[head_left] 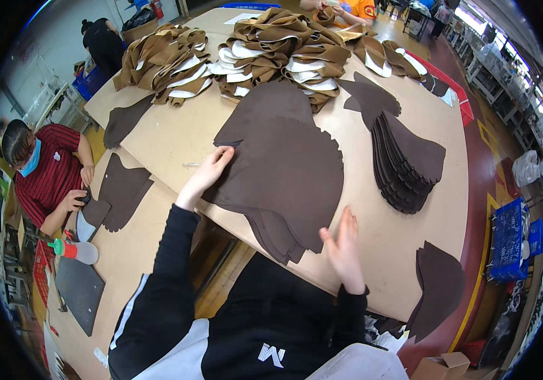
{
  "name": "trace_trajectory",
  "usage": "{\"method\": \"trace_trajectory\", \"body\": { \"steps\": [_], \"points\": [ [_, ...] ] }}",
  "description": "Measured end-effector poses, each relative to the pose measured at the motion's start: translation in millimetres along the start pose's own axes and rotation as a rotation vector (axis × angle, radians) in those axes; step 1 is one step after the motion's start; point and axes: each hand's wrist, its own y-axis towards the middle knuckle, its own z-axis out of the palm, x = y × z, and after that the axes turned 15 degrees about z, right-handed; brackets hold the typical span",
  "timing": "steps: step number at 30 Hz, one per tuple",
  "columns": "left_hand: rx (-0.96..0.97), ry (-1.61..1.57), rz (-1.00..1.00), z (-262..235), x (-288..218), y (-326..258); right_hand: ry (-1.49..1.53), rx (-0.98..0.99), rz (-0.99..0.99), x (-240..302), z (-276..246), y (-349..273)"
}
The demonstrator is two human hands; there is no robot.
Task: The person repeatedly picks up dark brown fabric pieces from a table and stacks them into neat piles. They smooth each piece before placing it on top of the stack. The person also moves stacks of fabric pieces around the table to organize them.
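Note:
A loose pile of dark brown cut leather-like pieces (278,158), with notched edges, lies fanned out on the table in front of me. At the pile's left edge, my left hand (207,175) has its fingers closed on the rim of a dark brown piece; its thumb is partly hidden. Beside the lower right edge of the pile, my right hand (345,252) is held open with its fingers stretched out and nothing in it. A thin pen-like tool (191,165) lies just left of my left hand.
Brown and white pieces (278,50) are heaped at the table's far side. To the right lie a neat dark brown stack (404,164) and curved pieces (437,285). On the left, a masked co-worker (53,168) handles dark pieces near a bottle (76,251). Another person (347,11) is at the far end.

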Motion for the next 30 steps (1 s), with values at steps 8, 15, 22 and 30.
{"method": "trace_trajectory", "body": {
  "steps": [8, 15, 22, 30],
  "points": [
    [0.398, -0.408, -0.102, 6, -38, -3, -0.203, -0.091, -0.175, -8, 33, -21],
    [0.204, -0.408, 0.235, 36, -65, -57, 0.543, 0.132, 0.069, -24, -4, -9],
    [0.346, -0.481, 0.509, 55, -93, -83, 0.831, 0.218, -0.030, 13, -93, 25],
    [0.201, -0.027, 0.810, 100, -114, -47, 0.712, -0.024, 0.023, -60, -137, -18]
  ]
}}
